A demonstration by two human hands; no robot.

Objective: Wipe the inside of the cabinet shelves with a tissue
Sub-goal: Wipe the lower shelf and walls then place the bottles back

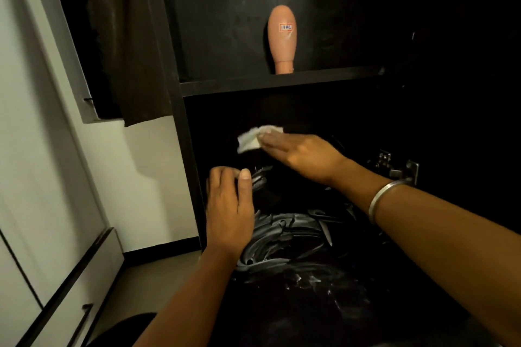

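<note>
The tissue [258, 138] lies under the straight fingertips of the right hand [301, 155], pressed flat deep in the lower shelf [304, 236], beyond the left hand [228, 211], which curls loosely at the shelf's near left

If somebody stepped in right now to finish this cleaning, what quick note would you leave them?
Right hand: fingers flat, pressing the white tissue inside the lower compartment of the dark cabinet.
Left hand: rests at the compartment's left front, fingers loosely curled; whether it holds anything is unclear.
A tan bottle stands upside down on the upper shelf.
Done: pale wipe streaks cover the lower surface nearer the camera.
Left: probably the back of the lower compartment and the upper shelf, which shows no streaks and means moving the bottle.
</note>
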